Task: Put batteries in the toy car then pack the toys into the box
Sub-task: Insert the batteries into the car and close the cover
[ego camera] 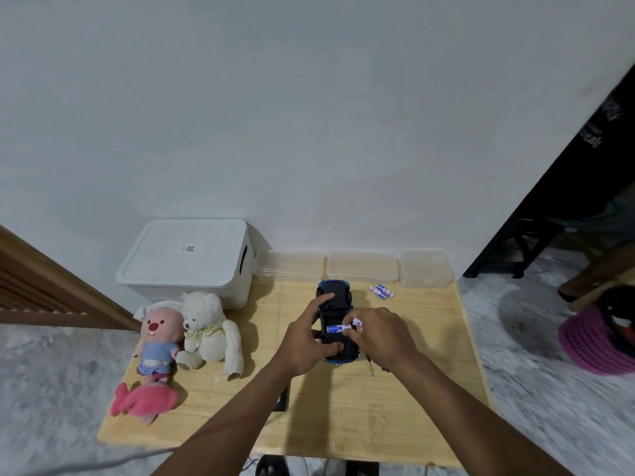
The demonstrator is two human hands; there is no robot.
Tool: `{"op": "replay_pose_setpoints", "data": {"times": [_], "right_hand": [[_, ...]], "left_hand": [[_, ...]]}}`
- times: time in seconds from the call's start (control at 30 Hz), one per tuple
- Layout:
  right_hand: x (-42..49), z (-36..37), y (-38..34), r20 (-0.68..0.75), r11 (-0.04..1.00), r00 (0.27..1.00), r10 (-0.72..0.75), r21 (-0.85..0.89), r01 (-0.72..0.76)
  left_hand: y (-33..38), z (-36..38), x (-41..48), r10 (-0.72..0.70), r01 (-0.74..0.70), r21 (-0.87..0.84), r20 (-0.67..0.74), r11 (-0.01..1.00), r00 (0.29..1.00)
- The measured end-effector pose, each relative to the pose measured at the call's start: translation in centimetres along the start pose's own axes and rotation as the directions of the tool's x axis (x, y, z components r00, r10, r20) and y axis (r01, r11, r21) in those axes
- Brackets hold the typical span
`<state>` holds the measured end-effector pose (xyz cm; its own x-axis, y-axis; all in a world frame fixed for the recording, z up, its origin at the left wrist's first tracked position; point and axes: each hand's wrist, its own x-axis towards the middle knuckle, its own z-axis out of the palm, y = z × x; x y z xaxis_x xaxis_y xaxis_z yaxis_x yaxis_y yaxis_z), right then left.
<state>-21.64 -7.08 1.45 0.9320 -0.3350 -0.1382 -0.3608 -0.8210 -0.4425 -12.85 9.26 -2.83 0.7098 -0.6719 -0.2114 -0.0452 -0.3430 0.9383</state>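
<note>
Upturned black-and-blue plastic toy car (335,297) half hidden under both hands; thin dark screwdriver (371,367) mostly covered; battery labels on the loose blue-and-white batteries (382,291) unreadable.

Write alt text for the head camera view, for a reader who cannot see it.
Two hands work on an upturned toy car on a wooden table: the left hand steadies it while the right hand presses a battery into its underside. Spare batteries lie beyond; two plush toys and a closed white box sit left.
</note>
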Motion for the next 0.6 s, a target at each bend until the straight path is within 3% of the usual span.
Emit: {"op": "replay_pose_setpoints", "data": {"times": [0.17, 0.5, 0.6], "right_hand": [[0.5, 0.0, 0.5, 0.083, 0.996, 0.996, -0.009, 0.086, 0.002], [0.8, 0.5, 1.6, 0.073, 0.986, 0.995, -0.068, 0.155, 0.056], [0.8, 0.6, 1.7, 0.062, 0.965, 0.997, -0.042, 0.261, 0.024]], "left_hand": [[-0.2, -0.1, -0.2, -0.006, 0.006, 0.013, 0.026, 1.000, 1.000], [-0.2, -0.3, 0.1, -0.017, 0.018, -0.012, 0.047, 1.000, 0.999], [-0.1, -0.4, 0.3, -0.025, 0.026, -0.014, 0.049, 1.000, 0.998]]}}
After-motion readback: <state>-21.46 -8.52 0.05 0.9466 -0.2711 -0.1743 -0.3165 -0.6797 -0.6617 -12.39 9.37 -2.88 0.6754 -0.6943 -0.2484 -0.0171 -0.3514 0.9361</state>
